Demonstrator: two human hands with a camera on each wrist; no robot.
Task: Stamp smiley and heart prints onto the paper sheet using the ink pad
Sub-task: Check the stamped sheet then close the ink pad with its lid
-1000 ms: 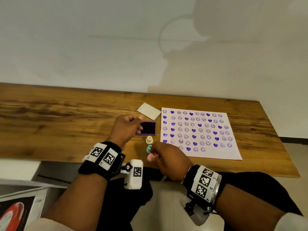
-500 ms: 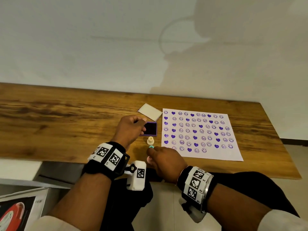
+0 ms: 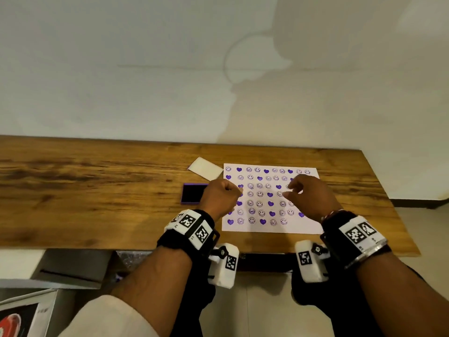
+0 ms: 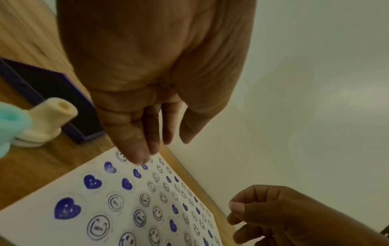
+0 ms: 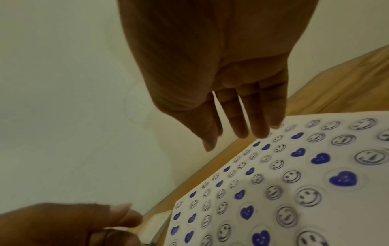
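Sheet (image 3: pixel 269 199) is looking almost full: smileys and hearts in rows, only the near margin bare. Both stamps, cream (image 4: pixel 50 119) and teal (image 4: pixel 9 123), are standing upright beside the pad (image 3: pixel 193 196), unheld. Left hand (image 3: pixel 220 197) and right hand (image 3: pixel 309 199) are hovering over the sheet, fingers loosely curled, holding nothing. Sheet is lying flat, long axis left-right along the table (image 3: pixel 97 190).

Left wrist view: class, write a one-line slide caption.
Left hand hovers open over the stamped paper sheet; two stamps stand beside the ink pad.
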